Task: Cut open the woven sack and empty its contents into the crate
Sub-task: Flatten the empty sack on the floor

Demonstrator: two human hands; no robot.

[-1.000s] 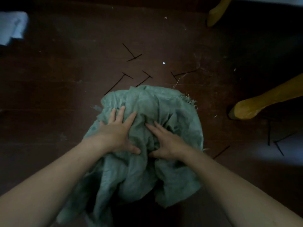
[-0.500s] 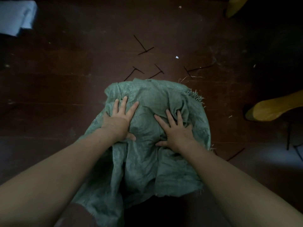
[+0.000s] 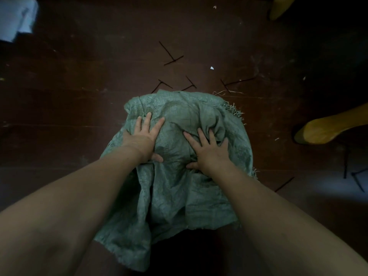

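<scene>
Dark brown wooden floor (image 3: 79, 96), dim, scuffed, scattered with thin black T-shaped strips (image 3: 171, 56) and pale specks beyond the sack. Far-left corner: a pale folded cloth (image 3: 16, 18), blurred. Centre of the floor: green woven sack (image 3: 179, 186), crumpled and mounded, frayed threads at its far-right edge, loose flap trailing toward the near edge. Left hand (image 3: 143, 140) flat on the sack's upper left, fingers spread wide, thumb tucked against the weave, grip wide and holding nothing. Just right of it, right hand (image 3: 209, 152) also pressed palm-down on the mound, fingers splayed, fingertips sunk into a fold; grip wide, nothing clasped. Both bare forearms reaching in from the near edge. Toward the right edge: two yellow wooden furniture legs (image 3: 326, 130), one near the far-right corner, one level with the sack, well apart from it
</scene>
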